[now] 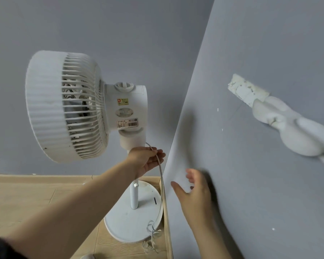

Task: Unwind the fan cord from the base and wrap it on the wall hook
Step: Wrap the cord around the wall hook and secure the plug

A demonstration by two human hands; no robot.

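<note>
A white pedestal fan [67,107] stands in the room corner on its round base [127,221]. Its white cord [160,176] leaves the neck, crosses my left hand [148,159] and drops to a loose tangle at the base's front right edge. My left hand is just under the fan's neck, palm towards me, fingers relaxed, and the cord lies across them. My right hand [193,189] is blurred, spread out and holds nothing, close to the right wall. A white moulded wall hook [281,118] sticks out of that wall, up and to the right of my right hand.
Two grey walls meet in a corner [178,128] just right of the fan's pole. The floor [26,195] is light wood with a pale skirting board along both walls. The base sits tight against the right wall's skirting.
</note>
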